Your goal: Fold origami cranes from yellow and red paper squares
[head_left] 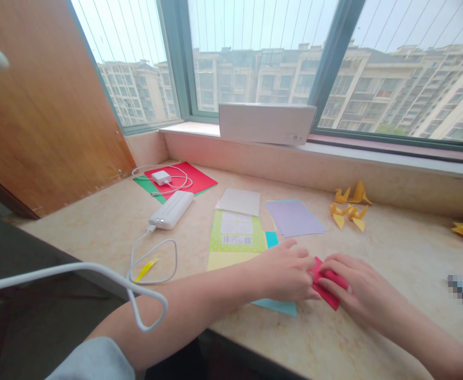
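Just nearside of the left fingers, a light blue sheet [281, 307] is being partly covered by the left hand [284, 270]. Directly between both hands, a red paper [329, 297] is being gripped under the bent fingers and thumb of the right hand [360, 287], the nearer one. Its left edge is being met by the left fingertips; whether they are clamped cannot be told. Its long axis is being hidden, but the lower edge is being slanted nearward and right from the left fingertips. Beyond the right fingers, gold paper cranes [358, 217] are being left standing.
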`<state>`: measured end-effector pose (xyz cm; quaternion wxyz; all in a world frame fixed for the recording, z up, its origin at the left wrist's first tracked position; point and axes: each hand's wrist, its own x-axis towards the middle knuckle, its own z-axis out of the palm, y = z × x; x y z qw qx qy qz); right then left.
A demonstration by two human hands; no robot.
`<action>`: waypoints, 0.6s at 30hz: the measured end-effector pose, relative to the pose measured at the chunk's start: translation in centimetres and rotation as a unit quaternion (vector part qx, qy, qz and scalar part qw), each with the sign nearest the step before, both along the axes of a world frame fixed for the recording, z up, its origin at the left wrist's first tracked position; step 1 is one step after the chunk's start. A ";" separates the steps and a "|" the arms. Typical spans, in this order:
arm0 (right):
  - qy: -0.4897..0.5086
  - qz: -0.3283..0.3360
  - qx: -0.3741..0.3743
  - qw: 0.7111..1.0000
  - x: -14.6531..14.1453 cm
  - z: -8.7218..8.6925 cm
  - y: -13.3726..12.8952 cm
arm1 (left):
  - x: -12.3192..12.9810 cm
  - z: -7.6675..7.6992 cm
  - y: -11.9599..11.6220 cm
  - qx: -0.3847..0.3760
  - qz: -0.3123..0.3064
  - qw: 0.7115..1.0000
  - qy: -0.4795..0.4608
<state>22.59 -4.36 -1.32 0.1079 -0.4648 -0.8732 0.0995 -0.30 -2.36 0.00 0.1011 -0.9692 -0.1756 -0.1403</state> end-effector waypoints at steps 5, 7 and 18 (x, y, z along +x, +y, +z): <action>-0.014 -0.042 -0.010 0.999 -1.3 -0.4 -1.4 | 0.1 -0.1 0.0 0.059 0.030 0.998 0.002; 0.000 -0.022 -0.027 0.999 -1.3 -0.3 -1.7 | 0.2 0.1 -0.4 0.089 0.019 0.996 0.013; 0.052 -0.112 -0.094 0.988 -1.1 0.1 -0.5 | 2.0 2.5 -2.5 0.104 0.011 0.994 0.024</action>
